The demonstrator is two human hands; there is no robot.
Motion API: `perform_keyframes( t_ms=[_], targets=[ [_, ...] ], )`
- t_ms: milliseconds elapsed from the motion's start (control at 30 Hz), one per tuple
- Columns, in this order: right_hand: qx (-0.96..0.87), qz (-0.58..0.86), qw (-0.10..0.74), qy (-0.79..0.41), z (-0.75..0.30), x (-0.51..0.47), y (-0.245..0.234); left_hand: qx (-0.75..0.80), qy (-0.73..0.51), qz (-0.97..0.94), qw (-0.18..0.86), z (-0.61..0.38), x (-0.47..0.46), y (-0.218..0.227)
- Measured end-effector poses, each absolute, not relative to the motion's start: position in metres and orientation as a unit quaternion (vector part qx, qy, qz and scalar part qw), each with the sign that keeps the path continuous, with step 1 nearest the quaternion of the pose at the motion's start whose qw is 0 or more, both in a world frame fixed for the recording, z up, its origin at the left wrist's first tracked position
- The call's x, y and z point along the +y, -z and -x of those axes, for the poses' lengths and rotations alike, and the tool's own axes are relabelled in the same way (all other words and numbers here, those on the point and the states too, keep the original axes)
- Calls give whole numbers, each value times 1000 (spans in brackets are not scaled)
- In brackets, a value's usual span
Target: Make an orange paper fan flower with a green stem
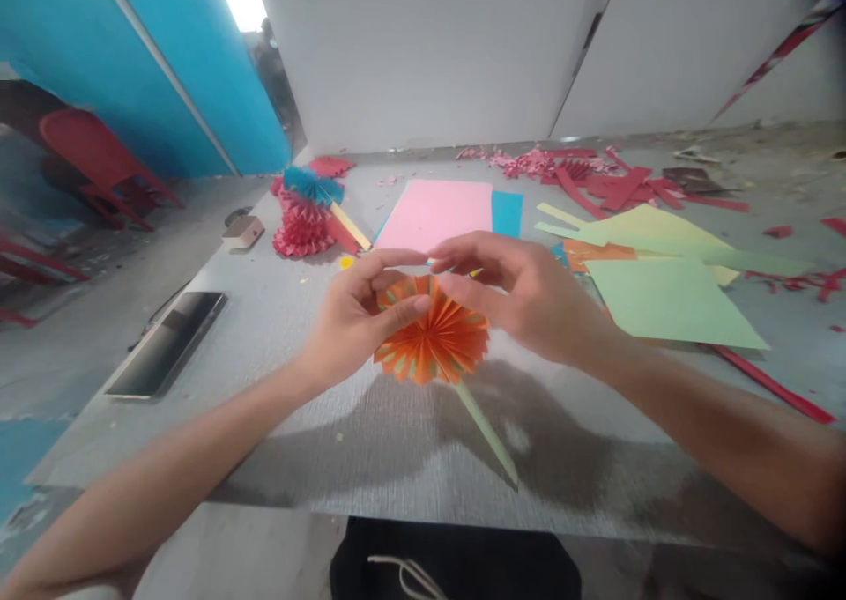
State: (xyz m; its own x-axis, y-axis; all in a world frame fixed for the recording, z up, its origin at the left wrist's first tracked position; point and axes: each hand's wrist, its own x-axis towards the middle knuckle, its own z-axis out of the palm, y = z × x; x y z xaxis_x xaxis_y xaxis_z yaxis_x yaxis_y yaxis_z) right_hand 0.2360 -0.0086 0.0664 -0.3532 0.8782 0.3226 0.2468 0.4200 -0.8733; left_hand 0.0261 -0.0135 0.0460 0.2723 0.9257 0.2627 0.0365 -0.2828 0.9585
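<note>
An orange pleated paper rosette point(456, 336) with pale green notches round its rim is held over the table, its folded face towards me. My left hand point(353, 314) is closed on its upper left side, thumb lying across the pleats. Over the upper right rim, my right hand point(529, 292) has curved fingers, with a gap between thumb and forefinger. Its fingertips meet or nearly meet my left forefinger; whether its thumb touches the paper I cannot tell. A pale green paper strip point(487, 437) slants down to the right from beneath the rosette.
A phone point(168, 344) and a small box point(243, 233) lie left. Red pleated paper point(300, 225) and a blue one point(307, 184) stand behind. Pink sheets point(440, 208), green sheets point(667, 300) and red scraps point(625, 188) lie farther back and right. A red chair point(99, 155) stands beyond.
</note>
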Motion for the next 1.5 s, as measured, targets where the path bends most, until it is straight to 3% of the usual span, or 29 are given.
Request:
perform_keyframes(
  t_ms=[167, 500, 700, 967, 1500],
  targets=[
    [-715, 382, 391, -436, -231, 0, -73, 376, -474, -633, 483, -28, -16, -45],
    [-696, 397, 437, -409, -230, 2, -69, 373, -495, -613, 490, -27, -13, -41],
    [-680, 416, 467, -383, -234, 5, -68, 350, -462, -598, 554, -21, -3, -31],
    [-669, 407, 382, -492, -251, 13, -59, 377, -498, -574, 530, -16, 2, -31],
    [-658, 426, 416, -460, -255, 19, -58, 381, -483, -587, 526, -10, 8, -31]
  ],
)
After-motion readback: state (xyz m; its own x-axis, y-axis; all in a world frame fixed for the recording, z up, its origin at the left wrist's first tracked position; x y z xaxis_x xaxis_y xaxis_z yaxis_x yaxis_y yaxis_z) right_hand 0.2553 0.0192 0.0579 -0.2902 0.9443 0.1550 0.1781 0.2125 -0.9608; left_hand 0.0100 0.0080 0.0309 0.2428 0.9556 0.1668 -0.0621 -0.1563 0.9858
